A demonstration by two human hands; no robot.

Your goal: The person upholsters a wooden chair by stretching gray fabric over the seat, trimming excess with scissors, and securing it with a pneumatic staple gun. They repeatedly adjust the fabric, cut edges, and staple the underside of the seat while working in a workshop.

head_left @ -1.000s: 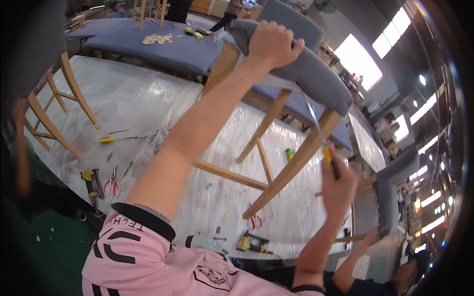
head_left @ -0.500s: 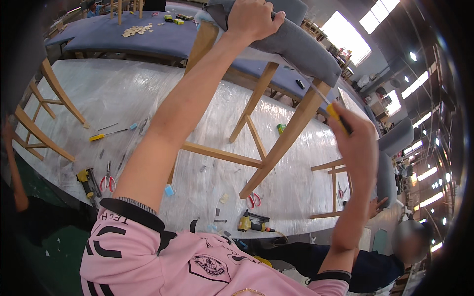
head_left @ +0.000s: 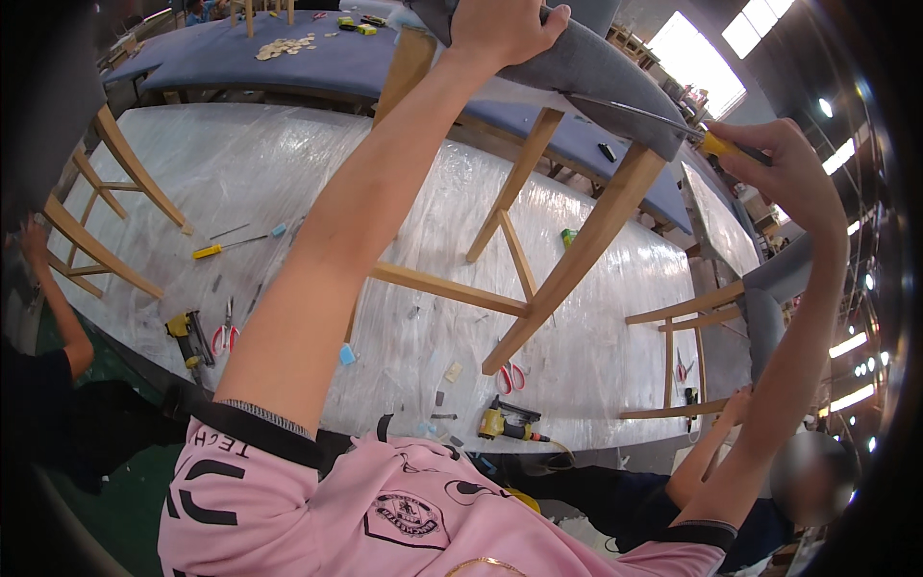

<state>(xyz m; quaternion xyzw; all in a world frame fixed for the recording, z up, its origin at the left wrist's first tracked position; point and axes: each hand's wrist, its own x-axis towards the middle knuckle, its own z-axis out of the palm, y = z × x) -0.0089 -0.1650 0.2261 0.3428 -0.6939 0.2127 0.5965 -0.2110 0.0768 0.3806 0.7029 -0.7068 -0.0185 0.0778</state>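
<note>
A wooden chair with a grey upholstered seat (head_left: 615,72) is held tilted over the table, its bare legs (head_left: 586,260) reaching down toward me. My left hand (head_left: 505,34) is closed on the seat's padded edge at the top of the view. In my right hand (head_left: 793,173) is a screwdriver (head_left: 716,142) with a yellow and black handle. Its long thin shaft runs left along the grey cover, and the tip meets the fabric's edge near the underside. Whether the tip is under the fabric I cannot tell.
Plastic film covers the table (head_left: 577,337). On it lie staple guns (head_left: 505,420), red-handled scissors (head_left: 511,378), another yellow screwdriver (head_left: 207,252) and scraps. Chairs stand left (head_left: 125,163) and right (head_left: 673,327), with co-workers beside them. A blue-topped table (head_left: 212,67) stands behind.
My right hand has moved up and to the right, and the screwdriver now lies flatter along the seat. My left hand keeps its grip; the whole view has shifted slightly.
</note>
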